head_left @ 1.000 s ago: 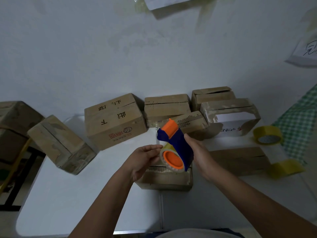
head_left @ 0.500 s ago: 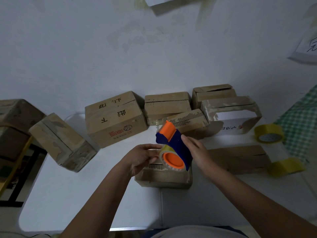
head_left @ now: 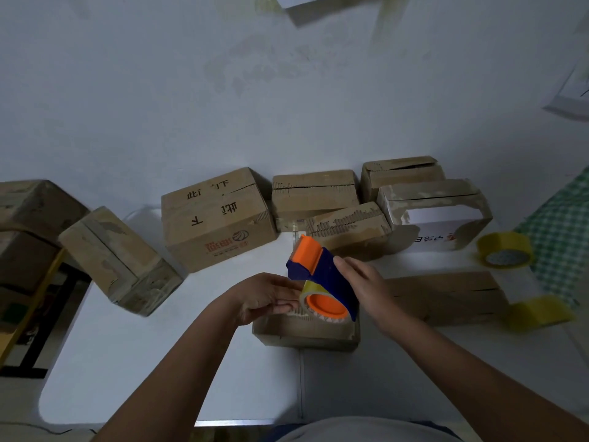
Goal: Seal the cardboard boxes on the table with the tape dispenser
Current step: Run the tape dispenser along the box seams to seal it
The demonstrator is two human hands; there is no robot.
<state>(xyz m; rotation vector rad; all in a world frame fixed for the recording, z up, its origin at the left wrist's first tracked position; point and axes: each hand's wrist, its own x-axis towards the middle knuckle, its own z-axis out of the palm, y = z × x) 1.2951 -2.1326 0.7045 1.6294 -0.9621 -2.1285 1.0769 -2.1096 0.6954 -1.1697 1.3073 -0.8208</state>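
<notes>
Scanning from the left, I see a tilted box [head_left: 118, 260] at the table's [head_left: 159, 362] left edge, well left of the tape dispenser [head_left: 322, 279], and a printed box [head_left: 216, 218] behind and left of it. My left hand [head_left: 264, 298] sits just left of the dispenser with fingers nearly straight, their tips at the yellow tape roll [head_left: 306, 290]; I cannot tell whether they have pinched the loose tape end. The dispenser hangs tilted, orange end up, directly above a small box [head_left: 306, 330], apart from its top as far as I can judge. My right hand [head_left: 363, 285] holds the dispenser from the right, fingers curled on its blue body. To the dispenser's right lie a flat box [head_left: 446, 296] and two spare yellow rolls [head_left: 505, 250]. I judge this as readying the tape: next I need the free end drawn out, stuck at the small box's near edge, then the dispenser pulled along its seam.
</notes>
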